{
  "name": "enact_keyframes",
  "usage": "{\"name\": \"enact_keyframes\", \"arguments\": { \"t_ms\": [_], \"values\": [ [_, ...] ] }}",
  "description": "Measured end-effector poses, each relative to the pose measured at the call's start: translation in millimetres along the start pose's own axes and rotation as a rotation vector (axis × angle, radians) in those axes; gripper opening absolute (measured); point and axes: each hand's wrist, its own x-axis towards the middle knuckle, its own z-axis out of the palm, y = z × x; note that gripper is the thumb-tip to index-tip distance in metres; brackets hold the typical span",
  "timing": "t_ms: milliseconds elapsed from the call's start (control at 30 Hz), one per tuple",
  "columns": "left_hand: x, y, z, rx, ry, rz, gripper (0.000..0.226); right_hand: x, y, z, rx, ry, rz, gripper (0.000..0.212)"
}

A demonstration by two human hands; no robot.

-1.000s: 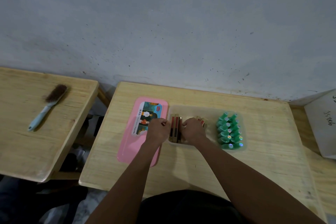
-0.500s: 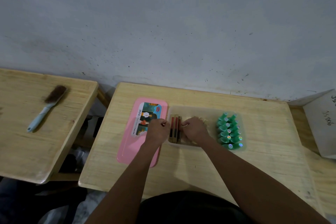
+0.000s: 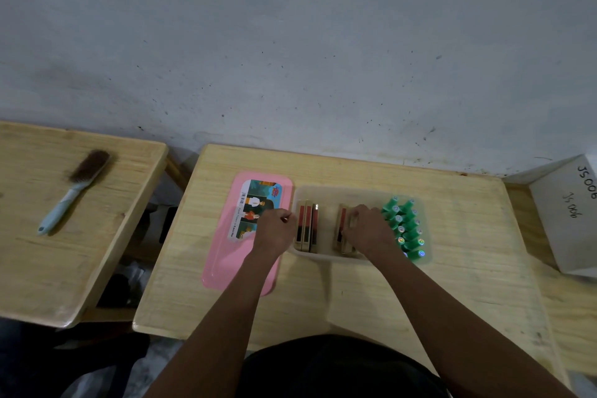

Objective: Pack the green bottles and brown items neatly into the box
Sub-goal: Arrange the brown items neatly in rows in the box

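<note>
A clear plastic box (image 3: 326, 195) sits on the middle wooden table. Several green bottles (image 3: 405, 228) stand in two rows at its right end. Three brown items (image 3: 307, 225) stand on edge against its left wall. My right hand (image 3: 368, 229) is inside the box, closed around another small group of brown items (image 3: 343, 225) just left of the bottles. My left hand (image 3: 274, 231) rests curled at the box's left wall, touching the outside edge beside the left group; I see nothing held in it.
The box's pink lid (image 3: 248, 233) lies flat to the left of the box, partly under my left wrist. A blue-handled brush (image 3: 77, 187) lies on the separate table at left. A white carton (image 3: 571, 213) stands at the right edge. A wall rises behind.
My right hand has slid to the right inside the box, taking some brown items with it and opening a gap from the left group. The left hand stayed put.
</note>
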Motion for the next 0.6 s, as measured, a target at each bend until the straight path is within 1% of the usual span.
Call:
{"name": "enact_keyframes", "arguments": {
  "t_ms": [133, 233, 300, 400, 500, 600],
  "values": [
    [0, -1, 0, -0.011, 0.01, -0.01, 0.026, -1, 3, 3, 0.132, 0.046, 0.032, 0.041],
    [0, -1, 1, -0.011, 0.01, -0.012, 0.027, -1, 5, 1, 0.301, 0.037, 0.113, 0.044],
    [0, 0, 1, -0.015, 0.011, -0.013, 0.027, -3, 6, -3, 0.375, 0.016, 0.131, 0.032],
    [0, 0, 1, -0.029, 0.012, -0.018, 0.026, -4, 4, -3, 0.415, 0.001, 0.059, 0.017],
    [-1, 0, 1, -0.031, 0.018, -0.014, 0.025, -7, -5, 2, 0.427, -0.011, -0.025, 0.013],
    [-2, 0, 0, -0.03, 0.018, -0.006, 0.025, -8, -15, 9, 0.368, -0.029, -0.089, 0.01]
  ]
}}
